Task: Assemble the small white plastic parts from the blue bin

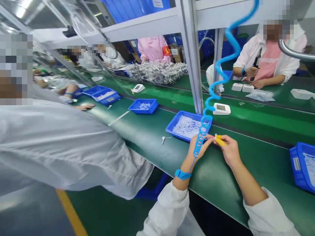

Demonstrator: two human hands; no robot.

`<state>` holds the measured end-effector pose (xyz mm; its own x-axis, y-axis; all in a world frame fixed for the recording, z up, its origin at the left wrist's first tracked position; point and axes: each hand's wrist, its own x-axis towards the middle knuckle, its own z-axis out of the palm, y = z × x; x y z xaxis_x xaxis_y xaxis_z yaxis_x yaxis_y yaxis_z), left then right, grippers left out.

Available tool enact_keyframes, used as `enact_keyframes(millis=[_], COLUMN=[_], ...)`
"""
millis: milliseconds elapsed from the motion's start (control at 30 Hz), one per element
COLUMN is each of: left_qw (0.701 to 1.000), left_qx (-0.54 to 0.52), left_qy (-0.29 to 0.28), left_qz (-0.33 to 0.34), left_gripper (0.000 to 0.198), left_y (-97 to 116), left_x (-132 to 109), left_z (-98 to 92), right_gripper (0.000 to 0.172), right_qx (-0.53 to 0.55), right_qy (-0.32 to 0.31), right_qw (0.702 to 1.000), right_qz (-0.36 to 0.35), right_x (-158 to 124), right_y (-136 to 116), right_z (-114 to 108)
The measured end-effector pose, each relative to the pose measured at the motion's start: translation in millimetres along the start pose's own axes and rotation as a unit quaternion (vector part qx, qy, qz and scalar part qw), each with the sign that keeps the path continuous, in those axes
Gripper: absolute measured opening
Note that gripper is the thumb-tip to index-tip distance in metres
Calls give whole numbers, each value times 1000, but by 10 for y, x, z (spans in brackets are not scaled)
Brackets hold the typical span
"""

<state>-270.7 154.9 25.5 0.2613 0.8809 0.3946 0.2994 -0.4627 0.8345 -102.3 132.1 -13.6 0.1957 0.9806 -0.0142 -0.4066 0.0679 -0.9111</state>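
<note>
My right hand (230, 150) is closed around yellow-handled nippers (220, 142), whose jaws point left and are mostly covered. Between the fingertips of my left hand (198, 147) is a small white plastic part (215, 136), right at the nippers' front end. A blue wrist strap (182, 174) circles my left wrist, and a coiled blue cord (209, 101) hangs in front of that hand. Just beyond my left hand stands a blue bin (169, 128) filled with thin white plastic pieces (185, 126). A few loose white pieces (163, 140) lie on the green table to its left.
More blue bins stand at the left (144, 111) and far right (297, 173). A metal post (194, 65) rises behind the near bin. White devices (221, 109) sit on the green conveyor (258, 119). A co-worker's grey sleeve (86, 147) fills the left; other people work opposite.
</note>
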Motion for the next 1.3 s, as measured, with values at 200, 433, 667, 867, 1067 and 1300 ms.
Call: enact_keyframes(millis=[200,433,667,867,1067,1300], left_qw=[999,984,894,897,910,950], left_qx=[25,121,253,398,384,284], left_qy=[-15,80,352,100,68,21], left_qz=[25,106,-118,-166,-140,-126], left_gripper=[17,32,36,30,29,23], left_y=[-63,-49,-863,-1368,-1306,-1023], left_x=[76,-169,-548,-636,-737,-895], left_z=[57,-206,-1283,-1771,-1667,-1462], right_gripper=[38,45,51,51,52,48], right_qx=[-13,31,54,46,23,-68], right_qy=[-2,-3,16,14,23,98], right_qw=[1000,999,998,999,999,992], right_qz=[7,38,28,19,6,-26], right_x=[56,48,101,121,115,-361], right_y=[28,-1,-96,-142,-292,-697], right_z=[-50,-23,-35,-73,-113,-456])
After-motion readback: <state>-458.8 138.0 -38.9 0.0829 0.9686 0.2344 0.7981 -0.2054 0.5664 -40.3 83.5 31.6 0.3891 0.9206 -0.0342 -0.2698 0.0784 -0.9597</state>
